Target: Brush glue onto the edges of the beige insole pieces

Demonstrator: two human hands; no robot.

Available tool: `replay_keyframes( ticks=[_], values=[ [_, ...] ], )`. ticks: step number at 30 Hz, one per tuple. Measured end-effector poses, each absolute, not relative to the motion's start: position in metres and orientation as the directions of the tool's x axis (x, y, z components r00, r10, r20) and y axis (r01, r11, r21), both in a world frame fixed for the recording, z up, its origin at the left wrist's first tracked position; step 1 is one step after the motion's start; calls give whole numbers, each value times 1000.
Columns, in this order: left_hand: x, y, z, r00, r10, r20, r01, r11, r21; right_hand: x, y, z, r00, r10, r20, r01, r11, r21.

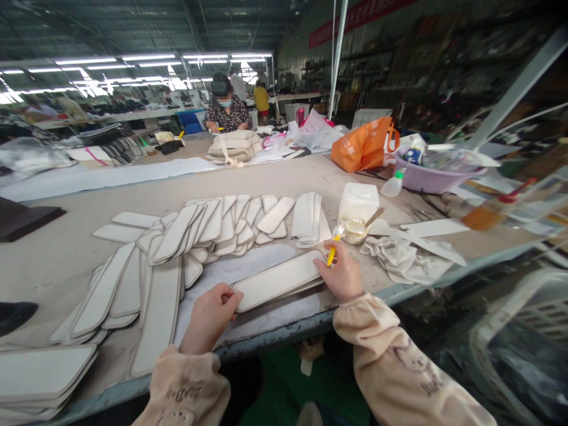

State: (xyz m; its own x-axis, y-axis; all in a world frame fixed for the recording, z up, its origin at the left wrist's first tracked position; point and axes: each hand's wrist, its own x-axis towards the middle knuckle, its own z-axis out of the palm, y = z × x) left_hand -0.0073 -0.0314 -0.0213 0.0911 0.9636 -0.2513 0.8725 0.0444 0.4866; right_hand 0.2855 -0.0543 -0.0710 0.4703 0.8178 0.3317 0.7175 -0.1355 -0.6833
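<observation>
both hands' fingers clamp: left hand [215,312] on round-cornered white panel [279,279], right hand [342,275] on yellow-handled tool [332,254]; tilting its tip could smear the panel beneath those fingers.

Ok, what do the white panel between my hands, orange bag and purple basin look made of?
White panel: maybe coated board or imitation leather; matte, flat, dark-edged.
Orange bag: probably fabric or soft plastic, dull, judging by its sagging folds.
Purple basin: likely plastic, with smooth, evenly coloured walls.

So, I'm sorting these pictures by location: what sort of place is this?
Probably a factory workshop: flat, white, round-cornered panels lie heaped on a wide brownish worktable, and rows of long white strip lights glow overhead.
</observation>
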Motion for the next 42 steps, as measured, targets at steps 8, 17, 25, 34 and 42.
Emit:
replay_keyframes(
  ticks=[8,17,25,34,42],
  values=[
    [-7,-32,-19,111,963,-245,859,31,511,289,-51,-75,471,832,293,656,-108,-747],
    [-18,-33,-34,99,969,-226,669,103,736,292,-55,-80,458,811,365,776,-164,-609],
    [-28,-25,-32,-51,999,17,663,21,748,292,-54,-80,458,779,428,748,-78,-660],
    [-3,-11,-25,318,948,-3,847,-283,451,284,-54,-73,454,814,364,657,-29,-754],
    [1,-14,-21,293,956,3,804,-248,540,286,-54,-75,423,828,368,702,-43,-711]
  ],
)
